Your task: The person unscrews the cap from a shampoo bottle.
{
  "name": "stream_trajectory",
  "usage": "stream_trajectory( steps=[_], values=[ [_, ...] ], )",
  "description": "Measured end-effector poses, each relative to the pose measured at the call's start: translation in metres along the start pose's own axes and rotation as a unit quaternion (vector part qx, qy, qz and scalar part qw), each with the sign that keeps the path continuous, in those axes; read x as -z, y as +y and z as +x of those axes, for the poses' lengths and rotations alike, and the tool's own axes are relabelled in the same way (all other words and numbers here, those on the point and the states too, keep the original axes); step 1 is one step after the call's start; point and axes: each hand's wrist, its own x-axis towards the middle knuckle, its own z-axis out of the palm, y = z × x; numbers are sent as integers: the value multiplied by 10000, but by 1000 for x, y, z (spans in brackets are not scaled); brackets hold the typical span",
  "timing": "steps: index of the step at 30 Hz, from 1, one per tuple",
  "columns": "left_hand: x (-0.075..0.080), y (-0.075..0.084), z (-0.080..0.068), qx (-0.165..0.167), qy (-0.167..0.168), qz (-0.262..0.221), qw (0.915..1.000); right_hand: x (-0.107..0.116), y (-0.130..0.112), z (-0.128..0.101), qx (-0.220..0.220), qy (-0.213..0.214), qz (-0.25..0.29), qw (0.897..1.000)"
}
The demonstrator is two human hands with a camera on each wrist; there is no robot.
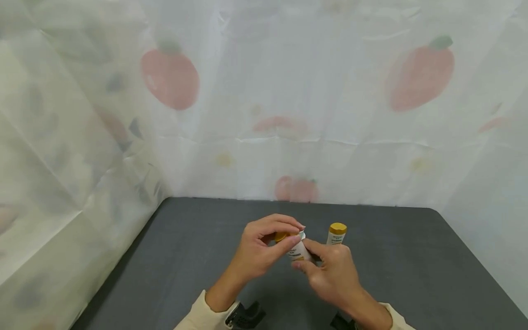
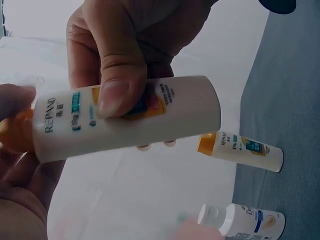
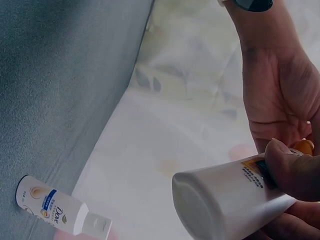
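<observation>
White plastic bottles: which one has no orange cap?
The white Dove-labelled bottle with a white cap, standing on the dark grey table. The held white bottle and the other standing white bottle both have orange caps.

Matching plain cream long sleeves dress the person, the left sleeve [image 1: 199,315] ending above a bare left hand [image 1: 257,247] with a chunky black wrist device [image 1: 247,316] beside its cuff, the right sleeve [image 1: 395,316] above a bare right hand [image 1: 335,271] with a black wrist piece [image 1: 342,322], partly cut off below.
</observation>
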Motion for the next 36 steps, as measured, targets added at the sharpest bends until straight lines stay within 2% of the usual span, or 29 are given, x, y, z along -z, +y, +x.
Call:
stream_trajectory(
  steps=[3, 6, 9, 13, 16, 19, 23, 26, 29, 33, 36],
  values=[
    [3, 2, -1, 275, -31, -32, 9996, 2, 0, 1, -47, 4, 35, 10000],
    [7, 4, -3, 487, -205, -157, 9985, 3, 1, 2, -114, -33, 45, 9999],
    [10, 5, -4, 555, -351, -197, 9977, 4, 1, 2, -197, -84, 69, 9997],
    [10, 4, -4, 590, -299, -154, 9977, 4, 1, 1, -184, -81, 81, 9998],
    [8, 3, -3, 472, -204, -147, 9986, 3, 1, 0, -63, -19, 32, 10000],
    [4, 2, -1, 188, -167, -134, 9996, 2, 1, -1, 20, 7, -26, 10000],
    [-2, 2, 3, -205, -143, -60, 9997, 1, 0, -2, -13, -48, 2, 10000],
    [-5, 3, 6, -350, -62, -13, 9994, 2, 0, -2, -62, -81, 63, 9999],
    [-3, 4, 4, -151, -45, -3, 9999, 4, 1, -1, -41, -59, 135, 9999],
    [5, 6, -3, 187, -290, -122, 9993, 4, 2, -1, -5, -45, 161, 9999],
    [10, 6, -6, 278, -423, -185, 9985, 4, 2, 0, -72, -83, 177, 9998]
  ],
)
